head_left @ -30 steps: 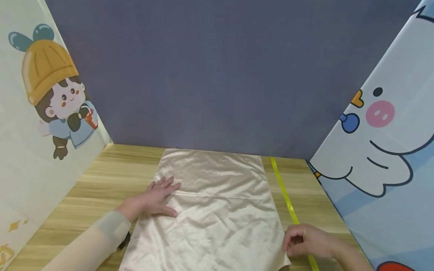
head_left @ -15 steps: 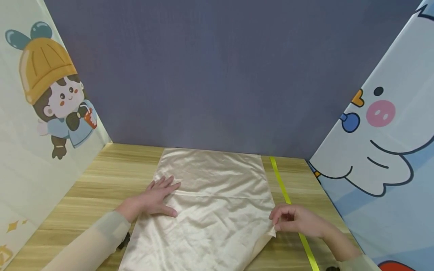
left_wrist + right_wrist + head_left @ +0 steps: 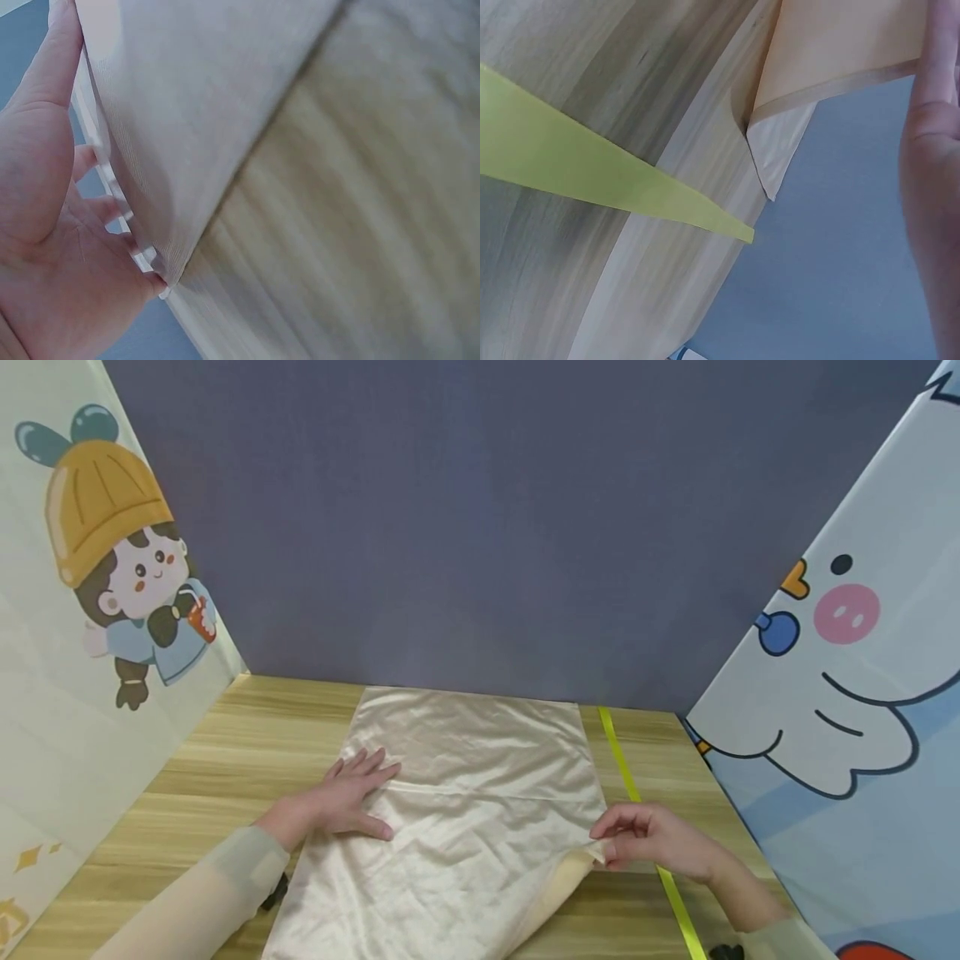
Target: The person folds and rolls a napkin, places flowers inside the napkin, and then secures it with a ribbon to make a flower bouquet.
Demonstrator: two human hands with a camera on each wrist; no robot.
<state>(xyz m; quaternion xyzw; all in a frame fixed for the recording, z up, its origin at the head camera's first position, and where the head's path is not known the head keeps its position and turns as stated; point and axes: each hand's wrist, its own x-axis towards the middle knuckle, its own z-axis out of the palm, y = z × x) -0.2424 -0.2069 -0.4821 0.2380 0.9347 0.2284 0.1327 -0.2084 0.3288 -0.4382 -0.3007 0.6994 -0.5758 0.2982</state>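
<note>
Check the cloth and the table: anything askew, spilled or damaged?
No spill or damage shows on the table. The cloth is wrinkled, and its right edge turns up, showing the underside; the right hand pinches it there, so that seems deliberate.

The wood-grain table [image 3: 202, 777] supports a pale satin cloth [image 3: 457, 835]. A yellow strip [image 3: 620, 756] lies beside the cloth's right edge.

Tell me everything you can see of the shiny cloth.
The shiny cloth is pale pinkish beige, satin-like and wrinkled, with a straight crease across it. It lies on the wood-grain table, far edge at the grey-blue wall; its near end leaves the head view. The left hand rests on its left side; the right hand pinches its lifted right edge, showing a duller cream underside.
</note>
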